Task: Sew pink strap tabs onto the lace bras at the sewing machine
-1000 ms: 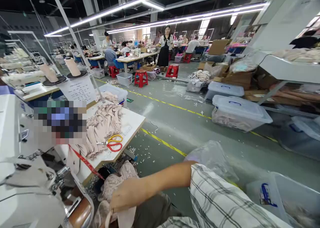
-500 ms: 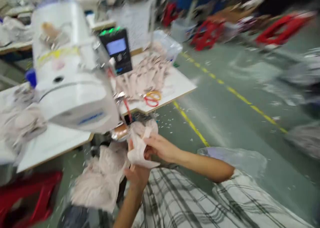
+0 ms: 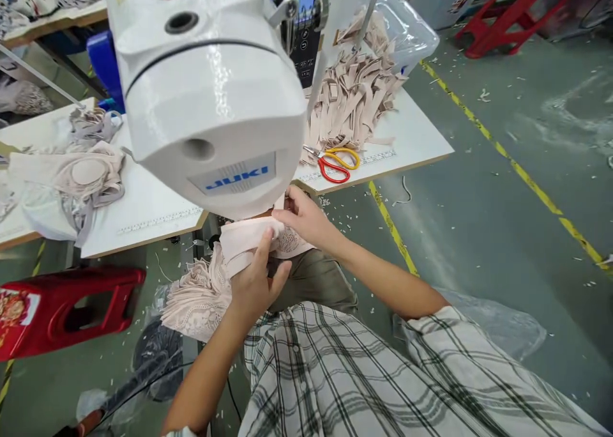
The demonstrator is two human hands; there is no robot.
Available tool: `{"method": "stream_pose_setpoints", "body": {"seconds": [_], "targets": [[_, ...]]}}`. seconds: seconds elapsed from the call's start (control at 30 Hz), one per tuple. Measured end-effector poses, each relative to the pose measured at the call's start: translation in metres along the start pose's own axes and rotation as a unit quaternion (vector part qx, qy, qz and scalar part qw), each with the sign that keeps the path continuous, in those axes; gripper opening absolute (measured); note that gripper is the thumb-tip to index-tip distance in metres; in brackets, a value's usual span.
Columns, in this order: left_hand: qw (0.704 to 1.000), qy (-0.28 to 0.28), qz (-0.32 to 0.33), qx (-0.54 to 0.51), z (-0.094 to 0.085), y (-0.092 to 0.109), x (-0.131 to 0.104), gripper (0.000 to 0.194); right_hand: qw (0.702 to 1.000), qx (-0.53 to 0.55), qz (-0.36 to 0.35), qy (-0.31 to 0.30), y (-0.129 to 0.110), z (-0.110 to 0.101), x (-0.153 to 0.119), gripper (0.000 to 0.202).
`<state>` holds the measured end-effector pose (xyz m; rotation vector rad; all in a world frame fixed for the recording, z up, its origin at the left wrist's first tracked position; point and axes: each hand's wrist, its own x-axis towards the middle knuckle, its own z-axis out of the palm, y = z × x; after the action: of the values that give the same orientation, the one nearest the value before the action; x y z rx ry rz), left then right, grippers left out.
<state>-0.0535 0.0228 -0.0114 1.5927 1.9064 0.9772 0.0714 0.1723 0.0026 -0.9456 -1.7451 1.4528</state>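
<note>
Under the head of a white sewing machine, I hold a pale pink garment piece with a lace part. My left hand grips its near side, index finger pressed on top and thumb held away; the other fingers are partly hidden. Thumb and index finger of my right hand pinch a narrow pale strip at the piece's far edge, close below the machine head. The needle area is hidden behind the head. A bunch of pink lace pieces hangs to the left of my left hand.
Scissors with red and yellow handles lie on the white table, before a heap of pink fabric strips and a clear plastic bin. More garments lie at left. A red stool stands below them.
My view has come closer to the machine and steadied. The garment piece, bunched and raised in both hands before, is now spread flatter beneath the machine head, with the right hand at its far edge.
</note>
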Motion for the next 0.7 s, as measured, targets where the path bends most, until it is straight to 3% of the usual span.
{"method": "stream_pose_setpoints", "body": {"seconds": [0.1,0.17,0.37,0.57,0.7], "targets": [[1.000,-0.005,-0.021,-0.004,-0.002,0.002,0.002,0.066,0.992,0.116,0.041,-0.040,0.003,0.000,0.004,0.031],[0.999,-0.005,-0.029,-0.012,-0.004,0.005,0.002,0.065,0.990,0.124,0.040,-0.046,0.002,-0.002,0.007,0.032],[0.997,-0.016,-0.005,0.078,-0.010,0.012,0.005,0.063,0.996,0.047,0.009,-0.075,-0.004,-0.016,0.018,0.021],[0.991,-0.019,-0.013,0.129,-0.014,0.016,0.008,0.058,0.992,-0.090,-0.083,-0.016,0.000,-0.015,0.029,0.018],[0.981,-0.022,-0.003,0.193,-0.020,0.016,0.013,0.059,0.986,-0.129,-0.109,-0.020,0.001,-0.011,0.041,0.016]]}}
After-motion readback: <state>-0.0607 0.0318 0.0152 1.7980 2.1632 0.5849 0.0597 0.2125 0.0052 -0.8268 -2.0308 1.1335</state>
